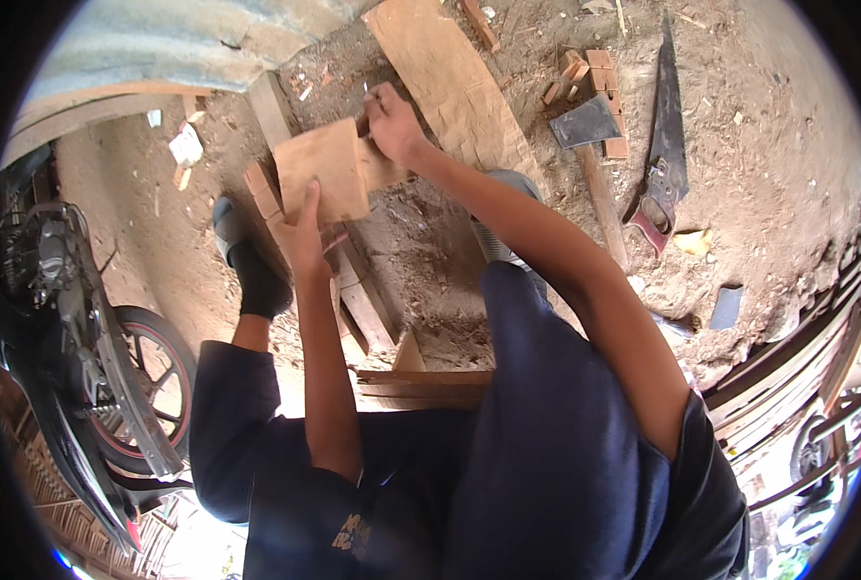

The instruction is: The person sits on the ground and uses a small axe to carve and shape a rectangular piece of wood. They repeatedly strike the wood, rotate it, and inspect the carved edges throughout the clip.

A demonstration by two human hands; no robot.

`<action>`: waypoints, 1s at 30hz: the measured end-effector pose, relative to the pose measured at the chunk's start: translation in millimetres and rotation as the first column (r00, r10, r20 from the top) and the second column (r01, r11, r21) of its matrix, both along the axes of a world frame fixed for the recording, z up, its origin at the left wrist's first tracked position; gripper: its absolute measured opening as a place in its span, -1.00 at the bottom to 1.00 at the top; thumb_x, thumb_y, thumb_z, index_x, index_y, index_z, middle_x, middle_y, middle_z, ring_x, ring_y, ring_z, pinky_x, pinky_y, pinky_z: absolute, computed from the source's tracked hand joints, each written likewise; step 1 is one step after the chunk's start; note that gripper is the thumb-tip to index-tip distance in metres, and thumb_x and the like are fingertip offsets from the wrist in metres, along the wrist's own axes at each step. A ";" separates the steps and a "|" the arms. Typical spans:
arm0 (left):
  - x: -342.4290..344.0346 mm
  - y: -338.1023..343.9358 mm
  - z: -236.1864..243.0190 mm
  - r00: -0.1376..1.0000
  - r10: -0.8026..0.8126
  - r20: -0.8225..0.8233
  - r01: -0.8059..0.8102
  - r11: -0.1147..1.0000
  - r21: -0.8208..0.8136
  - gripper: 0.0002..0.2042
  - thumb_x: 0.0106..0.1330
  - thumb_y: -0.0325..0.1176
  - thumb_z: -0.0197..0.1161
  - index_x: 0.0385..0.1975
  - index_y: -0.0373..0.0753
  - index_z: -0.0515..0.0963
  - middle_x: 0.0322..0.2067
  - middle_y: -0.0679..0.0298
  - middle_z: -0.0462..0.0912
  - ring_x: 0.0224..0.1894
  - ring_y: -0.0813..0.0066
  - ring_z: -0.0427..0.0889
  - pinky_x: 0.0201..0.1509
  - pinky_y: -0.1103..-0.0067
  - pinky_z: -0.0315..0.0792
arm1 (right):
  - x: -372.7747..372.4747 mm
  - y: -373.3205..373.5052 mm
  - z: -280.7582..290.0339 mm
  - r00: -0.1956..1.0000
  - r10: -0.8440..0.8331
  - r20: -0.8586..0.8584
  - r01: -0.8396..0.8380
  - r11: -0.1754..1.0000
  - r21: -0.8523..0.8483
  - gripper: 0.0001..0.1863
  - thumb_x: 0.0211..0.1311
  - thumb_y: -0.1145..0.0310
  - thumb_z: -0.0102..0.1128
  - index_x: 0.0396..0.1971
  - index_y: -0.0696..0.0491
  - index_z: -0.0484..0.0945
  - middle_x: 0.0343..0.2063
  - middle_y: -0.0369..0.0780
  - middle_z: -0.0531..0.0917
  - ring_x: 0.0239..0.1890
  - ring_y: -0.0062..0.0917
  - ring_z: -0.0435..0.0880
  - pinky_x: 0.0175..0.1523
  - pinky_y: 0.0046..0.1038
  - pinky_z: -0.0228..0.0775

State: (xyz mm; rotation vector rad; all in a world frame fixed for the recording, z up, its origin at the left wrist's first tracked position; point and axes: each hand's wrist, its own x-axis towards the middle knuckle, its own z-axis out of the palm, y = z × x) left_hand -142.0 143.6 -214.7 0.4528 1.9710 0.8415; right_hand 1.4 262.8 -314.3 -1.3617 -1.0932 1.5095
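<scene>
A square, light-brown wooden board is in my left hand, whose thumb lies on its face while the other fingers are hidden beneath. At the board's upper right edge, my right hand is closed in a fist. A small dark piece shows between that fist and the board, but I cannot tell what it is. Beneath the board and right hand lies another flat piece of wood, partly covered. Several wooden strips lie on the ground below the left hand.
A long plank lies beyond my right hand. Farther right are a hatchet, cut wooden blocks and a handsaw on the dirt. A motorcycle stands at left, corrugated sheet metal at the upper left.
</scene>
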 end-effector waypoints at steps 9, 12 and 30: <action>15.4 23.0 21.5 0.492 -0.580 -0.649 0.777 0.629 0.027 0.18 -0.17 0.14 0.61 0.44 -0.27 0.09 0.45 -0.14 -0.04 0.49 -0.03 0.01 0.48 0.08 0.02 | 6.1 -7.5 -27.3 0.998 0.047 -0.046 -0.049 0.998 -0.028 -0.61 0.41 0.15 -0.08 -0.16 0.21 0.49 -0.33 0.13 0.65 -0.15 -0.03 0.66 0.03 -0.14 0.41; 35.8 38.8 50.5 0.006 -0.718 -0.696 0.967 0.182 -0.179 0.31 -0.40 0.07 0.70 0.48 -0.12 0.05 0.45 -0.10 -0.04 0.49 -0.10 0.00 0.50 -0.01 -0.07 | -1.7 -18.3 -7.0 0.978 0.062 -0.198 -0.077 0.995 -0.067 -0.73 0.45 0.25 -0.04 -0.32 0.16 0.45 -0.61 -0.18 0.53 -0.51 -0.47 0.52 -0.30 -0.37 0.37; 48.3 44.1 21.5 -0.230 -0.633 -0.739 0.937 0.061 -0.343 0.04 -0.39 0.07 0.65 0.23 -0.14 0.34 0.27 -0.11 0.11 0.29 -0.18 0.14 0.35 -0.01 0.06 | 11.9 -9.4 -18.3 0.973 0.031 -0.228 -0.053 0.994 -0.092 -0.62 0.37 0.19 -0.06 -0.17 0.22 0.55 -0.23 0.16 0.64 -0.08 0.04 0.61 0.07 -0.14 0.37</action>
